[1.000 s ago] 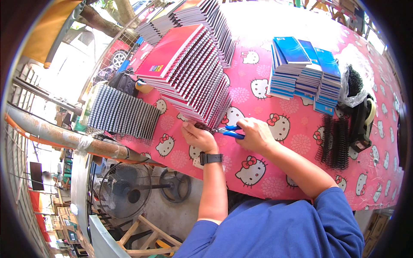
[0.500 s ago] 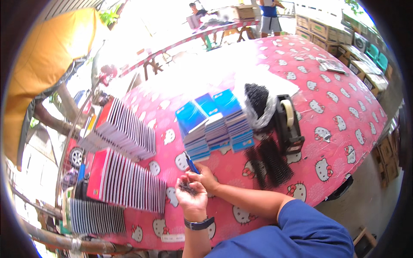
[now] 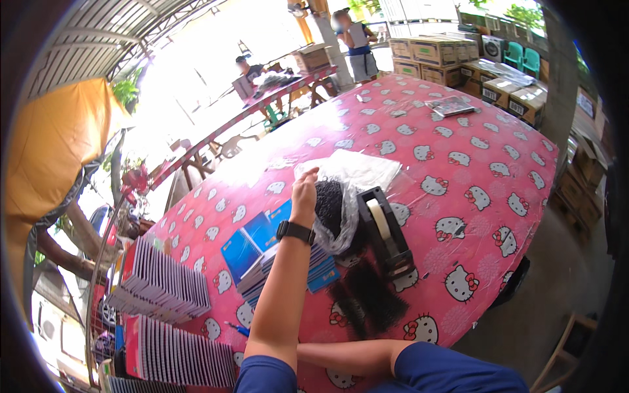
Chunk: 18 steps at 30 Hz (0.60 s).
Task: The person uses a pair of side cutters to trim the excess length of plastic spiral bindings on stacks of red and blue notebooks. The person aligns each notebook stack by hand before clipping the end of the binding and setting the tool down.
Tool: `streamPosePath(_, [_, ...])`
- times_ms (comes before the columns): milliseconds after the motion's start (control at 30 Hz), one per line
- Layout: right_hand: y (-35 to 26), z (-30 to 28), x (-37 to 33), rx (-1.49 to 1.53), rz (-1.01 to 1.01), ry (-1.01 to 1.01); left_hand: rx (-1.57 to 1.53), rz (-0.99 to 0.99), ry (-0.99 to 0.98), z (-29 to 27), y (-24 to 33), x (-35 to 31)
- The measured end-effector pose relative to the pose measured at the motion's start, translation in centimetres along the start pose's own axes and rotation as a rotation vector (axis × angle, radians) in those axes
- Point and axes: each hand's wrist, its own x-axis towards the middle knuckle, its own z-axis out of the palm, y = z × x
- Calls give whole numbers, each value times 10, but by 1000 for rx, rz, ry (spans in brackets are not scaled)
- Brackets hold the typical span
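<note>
My left hand [image 3: 304, 196], with a dark watch on its wrist, reaches forward to the rim of a clear plastic bag [image 3: 347, 226] filled with black, curly or grainy pieces. Its fingers look stretched out; the palm is turned from view. My right forearm [image 3: 347, 355] crosses low behind my left arm, which hides the right hand. Blue-handled pliers [image 3: 241, 329] poke out past the left arm, apparently still in that right hand. Partly covered by my left arm are stacks of blue notebooks [image 3: 239, 255]. Bundles of black binding coils [image 3: 370, 295] lie right of them.
A black tape dispenser [image 3: 386, 236] stands beside the bag. Stacks of red-covered spiral notebooks [image 3: 180, 354] line the left edge. The table has a pink patterned cover [image 3: 426, 216]. Cardboard boxes [image 3: 439, 52] and two other people are beyond it.
My left hand, earlier cupped around small black bits beside the pliers, has moved forward to the bag. The right hand has gone behind my left arm. The view has shifted.
</note>
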Motion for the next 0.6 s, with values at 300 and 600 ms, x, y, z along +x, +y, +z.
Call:
streamPosePath(300, [-3,-2,-1,-89,37,13,1083,484,-446,22,-14,-25])
streamPosePath(600, [15,-4,6,-184,35,54,1015,406,-110,5,53,-79])
